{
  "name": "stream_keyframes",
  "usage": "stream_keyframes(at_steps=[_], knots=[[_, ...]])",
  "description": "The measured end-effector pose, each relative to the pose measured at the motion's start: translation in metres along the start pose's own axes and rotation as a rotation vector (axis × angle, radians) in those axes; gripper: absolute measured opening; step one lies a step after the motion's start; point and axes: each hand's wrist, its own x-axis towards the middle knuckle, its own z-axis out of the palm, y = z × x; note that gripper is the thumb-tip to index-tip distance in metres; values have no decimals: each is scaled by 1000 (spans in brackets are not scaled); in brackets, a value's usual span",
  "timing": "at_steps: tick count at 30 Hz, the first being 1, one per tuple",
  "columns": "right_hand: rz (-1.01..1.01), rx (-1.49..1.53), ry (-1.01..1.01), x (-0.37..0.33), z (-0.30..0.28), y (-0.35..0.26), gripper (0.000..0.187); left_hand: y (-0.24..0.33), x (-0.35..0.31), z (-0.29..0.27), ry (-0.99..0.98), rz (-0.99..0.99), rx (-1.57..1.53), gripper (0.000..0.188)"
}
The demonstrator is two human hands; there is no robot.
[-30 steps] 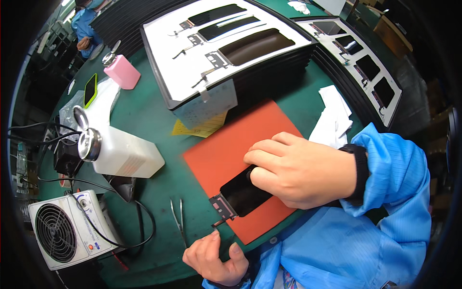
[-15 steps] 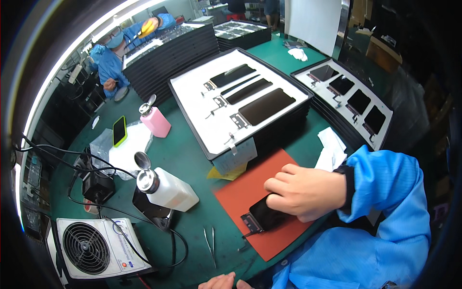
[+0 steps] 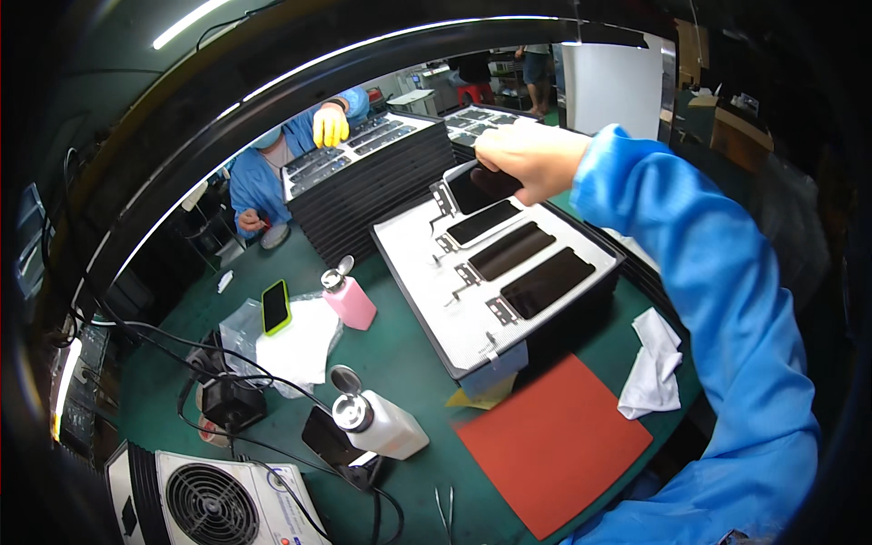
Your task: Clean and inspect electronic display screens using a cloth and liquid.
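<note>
My right hand (image 3: 536, 162) is closed on a dark phone screen (image 3: 481, 186), its thumb and fingers pinching the right part. That screen is tilted over the far end of a white-lined black tray (image 3: 413, 291), its ribbon cable hanging at the left. Nearer in the tray lie three more phone screens, the closest being a dark screen (image 3: 549, 283). An orange-red mat (image 3: 554, 445) lies bare in front of the tray. My left hand is out of view.
A white pump bottle (image 3: 391, 427), a pink pump bottle (image 3: 350, 304), tweezers (image 3: 444, 513) and a fan unit (image 3: 213, 504) stand or lie to the left. A white cloth (image 3: 651, 368) lies right. Across the table, a gloved co-worker's hand (image 3: 331, 125) is over stacked trays (image 3: 381, 182).
My right hand has moved from the mat up to the tray's far end, carrying a phone screen. The mat's screen is gone. My left hand has left the view, which has shifted.
</note>
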Motion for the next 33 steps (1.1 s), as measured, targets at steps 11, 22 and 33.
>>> stream_keyframes(at_steps=[11, 22, 33], knots=[[286, 156, -265, 110, 104, 30, 65, -35, 28, 38, 40, -44, 103, 13], [427, 401, -130, 67, 89, 38, 77, -35, 25, 45, -25, -98, 78, 18], [681, 421, -11, -189, 81, -59, 70, -4, -6, 3, -157, -137, 51, 24]])
